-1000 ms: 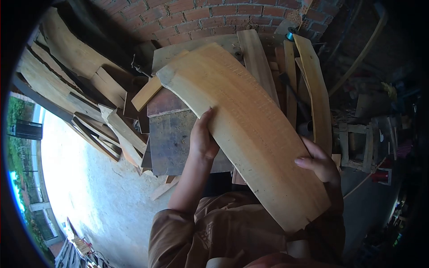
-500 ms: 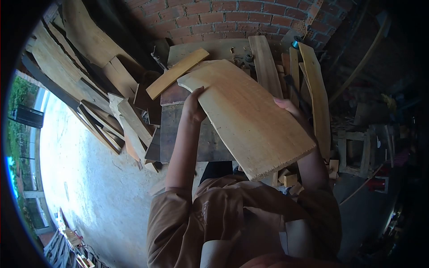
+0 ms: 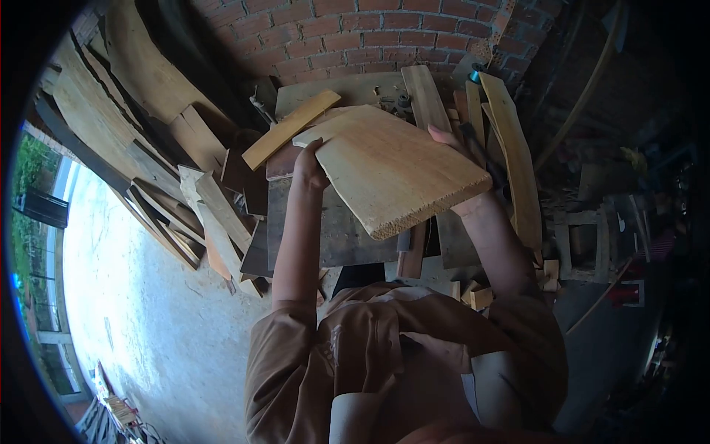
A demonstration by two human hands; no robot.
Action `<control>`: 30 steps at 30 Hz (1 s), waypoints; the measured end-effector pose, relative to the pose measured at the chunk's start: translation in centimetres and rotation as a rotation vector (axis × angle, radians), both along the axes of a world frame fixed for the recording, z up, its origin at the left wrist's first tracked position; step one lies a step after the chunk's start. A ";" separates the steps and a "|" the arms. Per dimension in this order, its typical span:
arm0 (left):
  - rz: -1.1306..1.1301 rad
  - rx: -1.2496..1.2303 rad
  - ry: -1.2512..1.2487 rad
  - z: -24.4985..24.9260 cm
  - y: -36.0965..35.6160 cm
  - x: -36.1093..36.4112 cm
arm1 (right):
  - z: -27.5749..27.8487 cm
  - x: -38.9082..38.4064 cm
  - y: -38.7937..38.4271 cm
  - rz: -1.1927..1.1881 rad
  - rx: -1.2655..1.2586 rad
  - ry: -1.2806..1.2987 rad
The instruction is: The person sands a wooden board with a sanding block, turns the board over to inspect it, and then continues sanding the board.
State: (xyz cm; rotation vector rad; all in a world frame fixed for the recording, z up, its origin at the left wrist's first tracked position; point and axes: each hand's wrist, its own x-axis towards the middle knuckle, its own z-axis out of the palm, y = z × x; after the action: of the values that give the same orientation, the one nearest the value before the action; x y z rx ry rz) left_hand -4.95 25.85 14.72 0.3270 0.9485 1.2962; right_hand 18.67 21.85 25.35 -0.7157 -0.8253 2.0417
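A wide, pale wooden board is held up in front of me over the workbench, its rough sawn end turned toward my chest. My left hand grips its left edge, thumb on the top face and the other fingers hidden beneath. On the right edge, my right hand has its thumb over the top, with the fingers out of sight under the wood. Behind the board's far left corner, a narrow yellowish plank lies slanted on the dark workbench.
Large boards lean in a stack at the left. Longer planks stand at the right, beside a small wooden frame. A brick wall rises behind the bench. Small wood offcuts lie below on the right.
The board's near end has lifted and moved away from my body, showing more of its sawn end. Both hands keep hold of it, and more of the bench front shows below.
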 end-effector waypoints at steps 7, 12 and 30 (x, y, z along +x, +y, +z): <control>-0.007 -0.018 0.059 0.2 0.2 -0.5 | -0.8 -0.8 0.0 -0.072 0.002 0.046; -0.025 0.000 0.011 -1.0 0.1 -0.5 | -1.6 -0.3 -0.2 -0.026 -0.024 0.073; 0.013 -0.028 0.157 1.2 -0.5 0.1 | -1.5 -0.9 -0.1 -0.076 -0.001 0.053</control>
State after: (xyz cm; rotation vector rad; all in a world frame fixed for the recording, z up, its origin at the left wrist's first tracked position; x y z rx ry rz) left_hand -4.85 25.33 15.93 0.4058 1.1012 1.2821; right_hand 17.74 21.80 23.86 -0.6801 -0.7557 1.9847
